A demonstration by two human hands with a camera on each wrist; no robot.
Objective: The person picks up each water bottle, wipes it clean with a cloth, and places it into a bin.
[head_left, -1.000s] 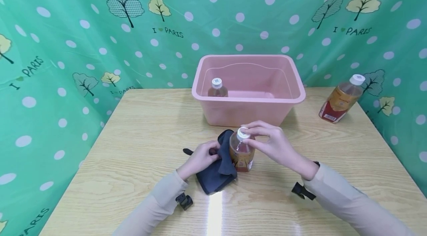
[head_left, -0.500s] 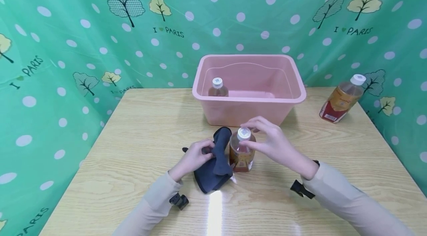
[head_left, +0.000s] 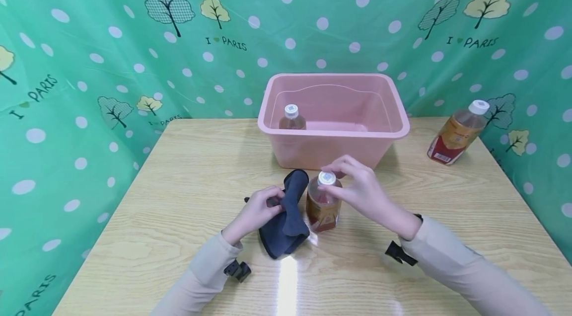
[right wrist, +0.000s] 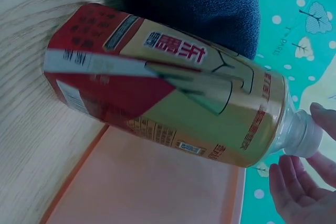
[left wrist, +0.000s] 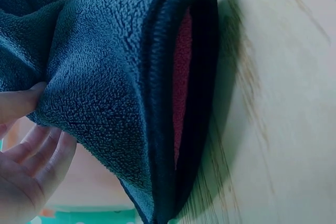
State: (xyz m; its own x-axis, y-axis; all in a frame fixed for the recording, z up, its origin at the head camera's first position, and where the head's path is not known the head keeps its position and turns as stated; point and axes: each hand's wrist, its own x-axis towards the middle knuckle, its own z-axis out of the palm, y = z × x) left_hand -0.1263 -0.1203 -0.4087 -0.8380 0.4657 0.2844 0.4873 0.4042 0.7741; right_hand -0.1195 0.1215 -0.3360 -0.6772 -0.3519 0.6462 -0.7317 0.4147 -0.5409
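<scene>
A dark blue-grey cloth (head_left: 286,221) lies bunched on the table, and my left hand (head_left: 263,206) pinches a fold of it. In the left wrist view the thumb and fingers (left wrist: 44,156) grip the plush cloth (left wrist: 105,77). Just right of the cloth is a drink bottle (head_left: 323,206) with a white cap and an orange-and-red label. My right hand (head_left: 357,189) holds this bottle by its cap. The right wrist view shows thumb and fingertips around the cap (right wrist: 304,135), with the cloth (right wrist: 210,11) close beside the bottle.
Behind the hands stands a pink bin (head_left: 330,149) with another capped bottle (head_left: 292,119) inside at its left. A third bottle (head_left: 457,133) stands on the table (head_left: 192,167) at the far right. A green patterned curtain (head_left: 214,77) hangs behind and at the sides.
My left hand has drawn the cloth slightly left, away from the bottle, and its upper fold has shifted. The bottle's base has moved slightly left while my right hand stays at the cap.
</scene>
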